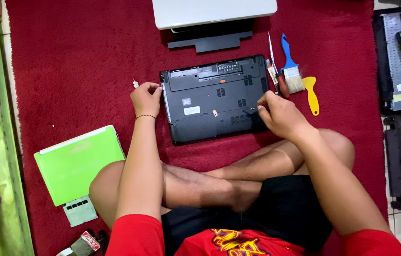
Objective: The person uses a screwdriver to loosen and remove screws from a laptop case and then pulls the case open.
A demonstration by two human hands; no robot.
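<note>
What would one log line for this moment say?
left hand: at laptop left edge | right hand: on its right side | brush: beside it

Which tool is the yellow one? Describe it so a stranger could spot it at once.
Start at the red carpet and find the upturned black laptop at its middle. Just past the laptop's right edge, above the right hand, lie several tools. The yellow pry tool is the outermost, a flat plastic blade right of the blue-handled brush.

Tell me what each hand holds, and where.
Left hand grips the laptop's left edge; right hand pinches something small at its right side, too hidden to name.
</note>
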